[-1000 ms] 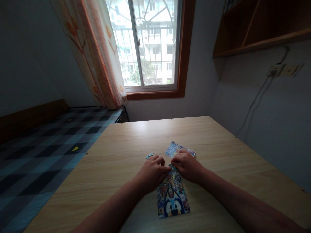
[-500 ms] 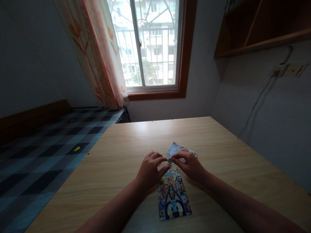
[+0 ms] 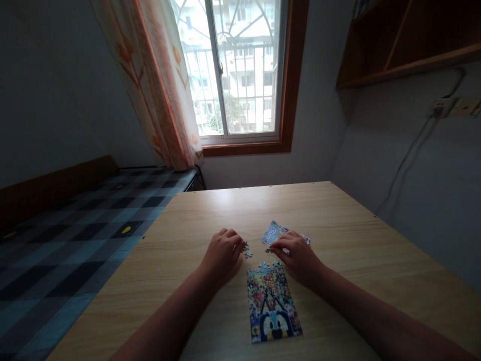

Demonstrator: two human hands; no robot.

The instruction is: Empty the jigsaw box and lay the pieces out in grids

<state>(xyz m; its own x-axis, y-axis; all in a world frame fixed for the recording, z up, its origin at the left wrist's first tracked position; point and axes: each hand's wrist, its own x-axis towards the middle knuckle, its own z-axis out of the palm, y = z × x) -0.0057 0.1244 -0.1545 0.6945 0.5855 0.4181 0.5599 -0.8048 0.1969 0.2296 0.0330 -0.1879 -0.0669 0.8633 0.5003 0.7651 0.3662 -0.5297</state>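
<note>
A colourful jigsaw puzzle with a blue cartoon face lies on the wooden table in front of me. My left hand rests just left of its top edge, fingers curled over small loose puzzle pieces. My right hand sits at the puzzle's top right corner, fingertips pinched on a small piece. Under and behind that hand lies a blue printed packet.
A bed with a dark checked cover runs along the table's left side. A window with a patterned curtain is straight ahead. A wooden shelf and a wall socket with cable are on the right.
Both hands have come apart from the puzzle's top edge. The left hand has drawn leftwards with loose pieces; the right has shifted right. The camera view has drifted slightly.
</note>
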